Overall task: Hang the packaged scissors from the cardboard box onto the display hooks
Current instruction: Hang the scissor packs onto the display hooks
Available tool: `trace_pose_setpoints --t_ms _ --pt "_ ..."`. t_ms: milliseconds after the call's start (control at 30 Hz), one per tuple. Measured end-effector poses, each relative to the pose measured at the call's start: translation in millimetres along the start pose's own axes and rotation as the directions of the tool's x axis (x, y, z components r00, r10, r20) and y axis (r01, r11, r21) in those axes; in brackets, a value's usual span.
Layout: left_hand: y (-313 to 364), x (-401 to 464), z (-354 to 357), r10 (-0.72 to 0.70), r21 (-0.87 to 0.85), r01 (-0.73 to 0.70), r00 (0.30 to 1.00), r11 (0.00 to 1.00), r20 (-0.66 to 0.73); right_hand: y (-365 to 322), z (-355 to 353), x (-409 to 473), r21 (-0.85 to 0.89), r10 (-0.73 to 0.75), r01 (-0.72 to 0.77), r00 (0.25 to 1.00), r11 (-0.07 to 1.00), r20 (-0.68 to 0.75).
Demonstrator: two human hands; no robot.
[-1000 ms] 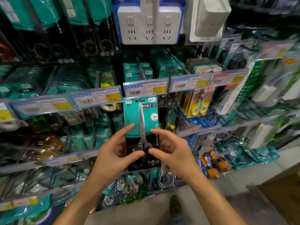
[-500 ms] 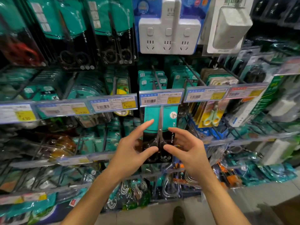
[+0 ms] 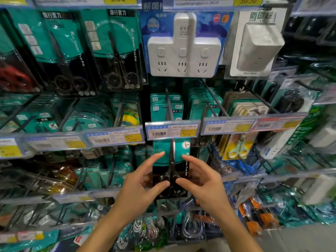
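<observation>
A teal and black scissors pack (image 3: 171,166) stands upright just below the price label (image 3: 171,130) of the middle display hook (image 3: 168,104); its top edge is hidden behind that label. My left hand (image 3: 140,186) pinches the pack's lower left side between thumb and fingers. My right hand (image 3: 201,182) pinches the lower right side the same way. Several identical teal packs (image 3: 166,106) hang further back on the same hook. The cardboard box is out of view.
Larger scissors packs (image 3: 116,51) hang above left, and a white power strip (image 3: 183,51) hangs straight above. Yellow-green scissors (image 3: 238,148) hang to the right. More hooks and label strips (image 3: 112,139) jut out on both sides and below.
Both hands carried the scissors pack up and toward the rack. Its top, fully visible a second ago, has slipped behind the hook's price label.
</observation>
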State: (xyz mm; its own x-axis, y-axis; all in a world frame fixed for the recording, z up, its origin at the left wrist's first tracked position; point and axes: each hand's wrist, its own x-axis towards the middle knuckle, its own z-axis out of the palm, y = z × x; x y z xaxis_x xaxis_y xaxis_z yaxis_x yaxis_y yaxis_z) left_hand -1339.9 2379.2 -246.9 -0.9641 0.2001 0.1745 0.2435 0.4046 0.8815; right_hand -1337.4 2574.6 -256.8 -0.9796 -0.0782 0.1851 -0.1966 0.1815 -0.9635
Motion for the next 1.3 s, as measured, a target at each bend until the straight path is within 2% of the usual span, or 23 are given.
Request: trace_pose_setpoints --t_ms 433,667,867,1067,1300 --pt "-1 8 4 -0.01 -0.047 0.008 0.999 0.999 -0.05 5 -3 13 -0.024 -0.052 0.053 0.998 0.998 0.039" --pt "-22 14 16 0.024 -0.033 -0.031 0.982 0.999 -0.188 19 2 33 -0.022 -0.043 0.043 0.999 0.999 0.021" --pt "-38 34 15 0.052 -0.053 -0.067 0.967 0.996 -0.251 29 3 51 0.072 -0.039 0.037 0.999 0.997 0.024" --pt "-50 56 14 -0.045 -0.156 0.006 0.967 0.988 -0.251 41 3 75 0.06 -0.006 0.005 1.0 0.998 0.014" --pt "-53 74 15 -0.099 -0.15 0.056 0.951 0.987 -0.294 49 6 94 -0.007 -0.053 0.053 0.998 0.999 -0.024"
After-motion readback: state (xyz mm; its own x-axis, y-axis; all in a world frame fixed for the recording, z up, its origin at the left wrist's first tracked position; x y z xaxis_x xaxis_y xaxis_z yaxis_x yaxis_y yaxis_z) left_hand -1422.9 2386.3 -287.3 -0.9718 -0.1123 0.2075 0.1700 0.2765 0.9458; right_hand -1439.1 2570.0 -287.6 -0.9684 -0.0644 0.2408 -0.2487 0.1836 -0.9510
